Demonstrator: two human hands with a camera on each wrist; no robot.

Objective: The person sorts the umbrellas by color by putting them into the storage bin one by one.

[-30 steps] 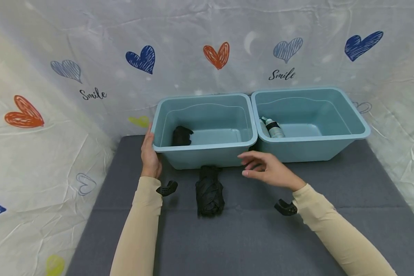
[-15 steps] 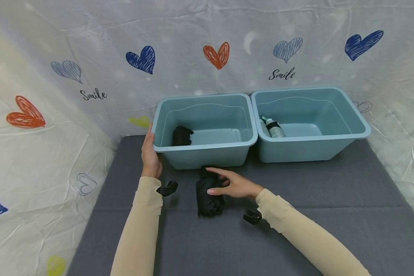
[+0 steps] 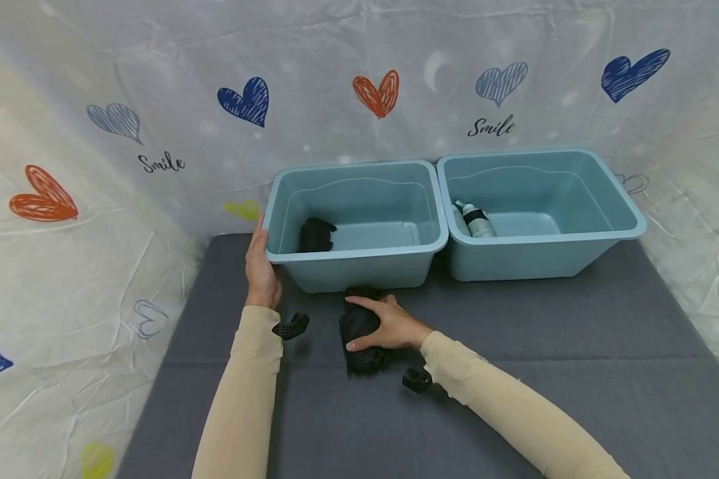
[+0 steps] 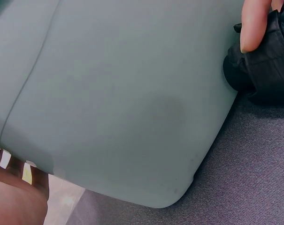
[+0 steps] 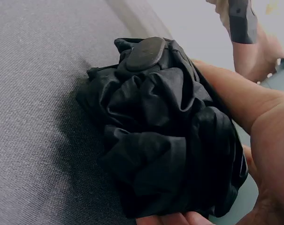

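A folded black umbrella (image 3: 358, 324) lies on the grey cloth just in front of the left blue bin (image 3: 359, 271). My right hand (image 3: 395, 324) grips it from the right, thumb on the near side and fingers on the far side. In the right wrist view, fingertips show under the bunched fabric of the umbrella (image 5: 151, 108), and its dark oval end piece is visible. My left hand (image 3: 260, 269) rests against the left end of that bin, fingers extended along the wall. A small black bundle (image 3: 315, 236) lies inside the bin at its left; its kind is unclear.
A second blue bin (image 3: 545, 259) stands right beside the first. Inside it, at the left, lies a pale green bottle (image 3: 478, 223) with a black band, next to another partly hidden pale item. A printed white curtain (image 3: 311, 133) hangs close behind both bins.
My right hand has moved left and down from beside the bins' front onto the umbrella and taken hold of it. The left hand and both bins stay in place.
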